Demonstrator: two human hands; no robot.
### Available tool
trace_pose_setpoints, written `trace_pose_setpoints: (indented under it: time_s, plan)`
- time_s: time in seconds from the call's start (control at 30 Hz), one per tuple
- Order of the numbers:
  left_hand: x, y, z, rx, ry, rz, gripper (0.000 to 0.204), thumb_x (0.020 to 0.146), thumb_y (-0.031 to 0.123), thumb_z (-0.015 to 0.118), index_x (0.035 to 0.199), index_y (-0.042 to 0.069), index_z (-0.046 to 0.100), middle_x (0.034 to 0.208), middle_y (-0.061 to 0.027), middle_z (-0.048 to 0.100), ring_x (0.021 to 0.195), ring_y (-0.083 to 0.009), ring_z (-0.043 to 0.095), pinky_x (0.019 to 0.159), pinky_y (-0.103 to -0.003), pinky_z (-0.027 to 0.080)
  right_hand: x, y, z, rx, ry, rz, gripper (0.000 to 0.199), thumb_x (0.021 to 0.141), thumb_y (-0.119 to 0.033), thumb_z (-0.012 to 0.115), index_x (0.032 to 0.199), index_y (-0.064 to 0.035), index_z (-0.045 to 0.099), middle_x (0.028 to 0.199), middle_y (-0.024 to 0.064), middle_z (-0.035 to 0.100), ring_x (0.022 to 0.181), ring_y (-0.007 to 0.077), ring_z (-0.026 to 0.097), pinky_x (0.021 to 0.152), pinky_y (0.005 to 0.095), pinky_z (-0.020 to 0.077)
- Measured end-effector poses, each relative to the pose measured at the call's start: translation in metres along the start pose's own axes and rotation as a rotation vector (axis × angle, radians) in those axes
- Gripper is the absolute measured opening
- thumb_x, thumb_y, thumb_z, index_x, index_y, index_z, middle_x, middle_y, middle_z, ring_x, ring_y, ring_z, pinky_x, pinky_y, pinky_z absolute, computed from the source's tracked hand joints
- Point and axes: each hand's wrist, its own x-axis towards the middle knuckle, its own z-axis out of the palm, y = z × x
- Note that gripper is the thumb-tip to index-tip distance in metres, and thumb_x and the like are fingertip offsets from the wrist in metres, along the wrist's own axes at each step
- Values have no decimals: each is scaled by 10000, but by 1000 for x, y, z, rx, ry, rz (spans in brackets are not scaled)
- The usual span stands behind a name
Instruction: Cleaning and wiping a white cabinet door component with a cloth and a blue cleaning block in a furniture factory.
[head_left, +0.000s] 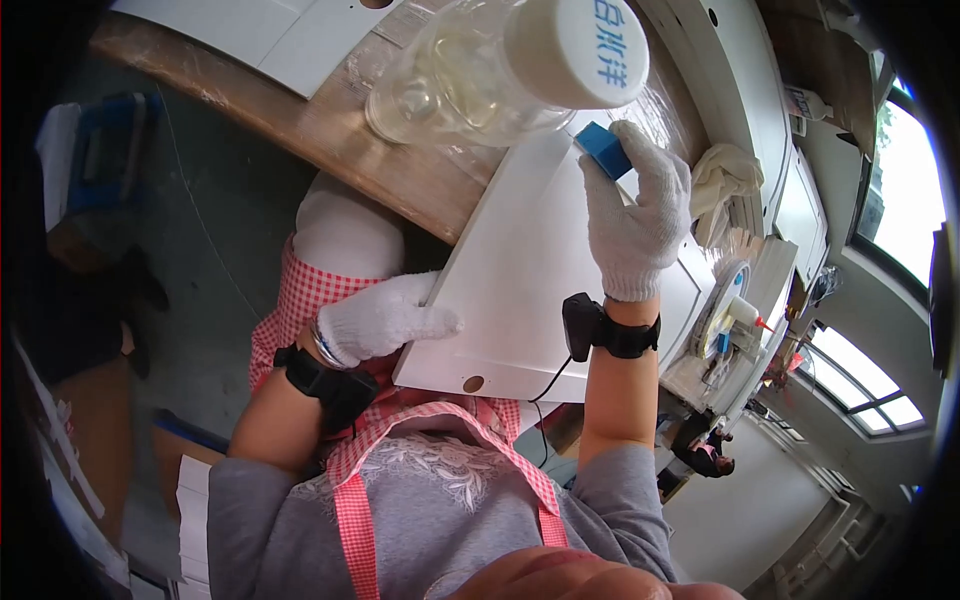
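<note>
A white panel (520,270), with a round hole near its closest corner, lies slanted from the table towards my lap. My left hand (385,318), in a white knitted glove, grips its left edge with the thumb on top; the other fingers are partly hidden. Over the panel's far part, my gloved right hand (640,215) pinches a small blue block (603,150) between thumb and fingers. Just beyond that block is a large clear bottle (465,75) with a white cap and pale yellowish contents, tilted in the view.
The brown table (270,115) carries another white panel (265,35) at the far left. On the right are a crumpled cream cloth (728,175) and a white squeeze bottle (745,313) with a red tip. A blue-framed object (105,150) stands on the left; a person (703,450) is in the background.
</note>
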Motion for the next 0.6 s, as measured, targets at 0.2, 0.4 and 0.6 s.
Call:
trace_pose_setpoints:
  time_s: [0.2,0.4,0.6]
  plan:
    - [-1,4,1,-35,-24,-29,535,999,230,676,1434,-39,517,1318,-91,640,1188,-169,577,1055,-327,449,1,2,4,-59,-22,-67,458,729,-61,891,1162,-103,748,1098,54,750,1046,262,666,936,377,538]
    - [-2,0,0,-78,-32,-39,551,995,241,691,1436,-36,514,1322,-94,640,1197,-173,577,1060,-333,449,0,-5,2,-104,-26,-59,467,730,-64,888,1168,-114,735,1109,52,746,1056,271,664,939,385,531]
    - [-1,-2,0,-74,-31,-41,575,995,256,699,1452,-33,502,1332,-95,633,1203,-175,575,1061,-336,450,0,-1,2,-136,-14,-101,459,731,-69,888,1161,-119,737,1110,50,743,1058,272,663,937,383,533]
